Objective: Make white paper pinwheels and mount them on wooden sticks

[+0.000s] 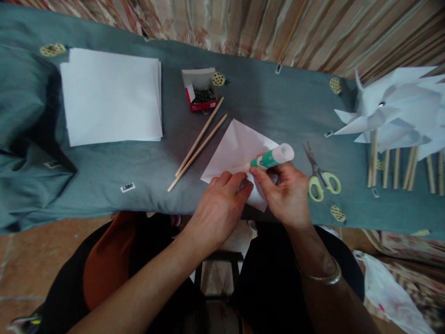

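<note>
A square white sheet of paper with fold creases lies on the cloth in front of me. My right hand grips a green and white glue stick, tilted, with its glue end down against the middle of the paper. On the paper's near left part, my left hand rests with its fingers bent and drawn together, holding the sheet. Those fingers cover part of the near edge. To the right of my right hand lie scissors with yellow-green handles, and two wooden sticks lie left of the paper.
A stack of white paper lies at the left. Behind the sticks stands an open red and white box of small dark metal pieces. Paper pinwheels on sticks are grouped at the right. A curtain hangs along the far edge.
</note>
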`<state>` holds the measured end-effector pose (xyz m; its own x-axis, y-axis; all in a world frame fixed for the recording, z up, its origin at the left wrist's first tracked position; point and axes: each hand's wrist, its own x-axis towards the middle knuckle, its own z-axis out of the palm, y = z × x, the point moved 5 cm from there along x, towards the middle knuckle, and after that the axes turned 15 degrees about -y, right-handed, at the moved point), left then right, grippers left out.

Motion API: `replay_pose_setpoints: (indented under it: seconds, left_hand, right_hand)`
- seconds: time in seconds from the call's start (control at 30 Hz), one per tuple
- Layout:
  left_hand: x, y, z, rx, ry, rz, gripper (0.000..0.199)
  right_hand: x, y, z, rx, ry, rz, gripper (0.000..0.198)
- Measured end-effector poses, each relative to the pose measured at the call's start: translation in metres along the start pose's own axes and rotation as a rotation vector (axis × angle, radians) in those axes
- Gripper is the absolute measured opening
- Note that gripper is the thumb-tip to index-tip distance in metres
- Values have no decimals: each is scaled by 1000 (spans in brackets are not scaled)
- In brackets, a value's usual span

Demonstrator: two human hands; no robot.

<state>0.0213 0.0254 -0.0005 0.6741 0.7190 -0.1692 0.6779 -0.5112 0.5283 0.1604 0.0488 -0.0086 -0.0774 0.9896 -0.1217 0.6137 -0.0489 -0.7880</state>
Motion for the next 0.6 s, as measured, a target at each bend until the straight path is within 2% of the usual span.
replay_pose_setpoints:
  seconds: [0.33, 0.6]
  left_hand:
    - [0, 0, 0, 11, 5, -4, 29]
    - [1, 1, -1, 12, 5, -6, 29]
  right_hand:
    - [2, -3, -1, -83, 38, -24, 22]
    - [6, -1, 1, -53, 45, -27, 23]
